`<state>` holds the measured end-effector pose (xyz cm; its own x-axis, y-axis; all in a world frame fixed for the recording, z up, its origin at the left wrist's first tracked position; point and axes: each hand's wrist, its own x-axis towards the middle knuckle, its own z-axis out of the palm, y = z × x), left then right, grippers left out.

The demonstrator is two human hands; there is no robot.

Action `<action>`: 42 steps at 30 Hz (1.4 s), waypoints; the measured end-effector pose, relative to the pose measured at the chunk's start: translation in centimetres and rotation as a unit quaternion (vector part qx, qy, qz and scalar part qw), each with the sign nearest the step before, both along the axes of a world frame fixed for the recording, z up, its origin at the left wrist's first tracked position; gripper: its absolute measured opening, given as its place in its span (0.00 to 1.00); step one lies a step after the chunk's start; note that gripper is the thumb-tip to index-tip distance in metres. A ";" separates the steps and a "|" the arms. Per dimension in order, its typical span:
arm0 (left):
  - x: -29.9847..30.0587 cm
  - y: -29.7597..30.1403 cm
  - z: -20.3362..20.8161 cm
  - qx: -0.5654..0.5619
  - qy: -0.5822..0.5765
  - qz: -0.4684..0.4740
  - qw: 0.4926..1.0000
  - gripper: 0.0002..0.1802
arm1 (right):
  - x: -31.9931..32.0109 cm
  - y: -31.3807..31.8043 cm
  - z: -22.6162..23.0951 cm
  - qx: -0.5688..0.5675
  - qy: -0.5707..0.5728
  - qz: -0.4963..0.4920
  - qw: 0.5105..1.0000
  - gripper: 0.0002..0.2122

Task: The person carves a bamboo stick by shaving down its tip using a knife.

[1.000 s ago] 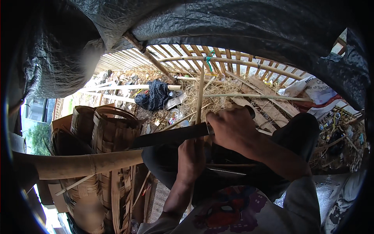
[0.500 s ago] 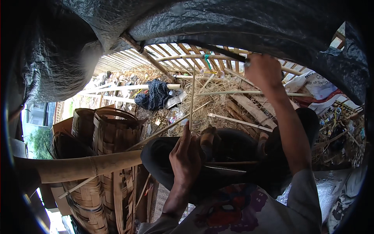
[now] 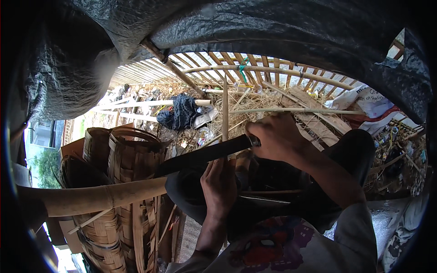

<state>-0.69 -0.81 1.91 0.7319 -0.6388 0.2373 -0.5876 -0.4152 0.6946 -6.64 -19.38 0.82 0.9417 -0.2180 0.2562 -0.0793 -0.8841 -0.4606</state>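
Right hand [image 3: 277, 136] sits centre-right of the frame, fist clenched around the handle of a long dark blade [image 3: 205, 154]. The blade runs from the fist down-left toward frame centre-left, flat side roughly level. Left hand [image 3: 221, 186] is just below frame centre, fingers wrapped around a thin upright bamboo strip [image 3: 225, 109]. The strip stands near vertical, rising from the left hand up past the blade to the upper middle of the frame. The blade crosses the strip just above the left hand; whether the edge bites into the strip cannot be told. Both forearms come in from the lower edge, over dark trousers [image 3: 346, 150] and a patterned shirt [image 3: 268, 250] at bottom centre.

Left of the hands: a thick bamboo pole [image 3: 104, 198] lies across the lower left, in front of stacked woven baskets [image 3: 123, 159] at centre-left and lower left. Behind the hands, upper middle: a slatted bamboo fence [image 3: 255, 68], loose bamboo poles [image 3: 136, 105] on a straw-littered ground [image 3: 268, 102], and a dark cloth bundle [image 3: 180, 111]. A white printed sack [image 3: 368, 102] lies at upper right. A black tarpaulin [image 3: 250, 27] covers the top of the frame.
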 end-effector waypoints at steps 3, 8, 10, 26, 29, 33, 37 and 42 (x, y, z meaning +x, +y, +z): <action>-0.3 0.2 0.1 0.013 -0.010 -0.005 1.000 0.09 | 0.2 0.0 -0.2 0.027 0.022 0.015 0.999 0.11; 0.0 0.7 -0.3 0.012 -0.049 -0.009 0.999 0.13 | 1.3 -1.1 -1.1 -0.005 0.065 -0.002 0.998 0.11; 0.3 0.3 -0.1 0.010 -0.039 0.000 0.999 0.15 | 1.7 -2.2 -2.2 0.011 0.035 -0.012 0.999 0.11; 0.6 0.7 -1.0 -0.042 -0.042 -0.010 0.998 0.26 | 1.5 -5.6 -3.4 0.276 -0.211 -0.140 0.927 0.08; -0.2 0.0 0.2 -0.012 0.031 0.017 0.999 0.19 | 0.6 -3.4 -3.4 0.121 -0.174 -0.039 0.977 0.09; -0.6 -0.4 0.0 -0.055 0.005 -0.011 0.998 0.07 | -0.1 -1.6 -3.8 0.014 -0.098 0.021 0.995 0.14; -1.1 -0.3 0.1 -0.077 0.060 -0.010 0.995 0.06 | 0.1 -1.7 -3.3 0.009 -0.056 0.025 0.998 0.14; -0.4 0.1 0.2 -0.062 0.021 -0.015 0.998 0.22 | 1.6 -3.5 -2.6 0.023 -0.005 -0.033 0.999 0.14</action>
<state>-1.12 -0.70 2.14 0.7242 -0.6277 0.2855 -0.5675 -0.3071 0.7640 -5.01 -22.87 -1.74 0.9224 -0.2919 0.2528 -0.1329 -0.8547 -0.5018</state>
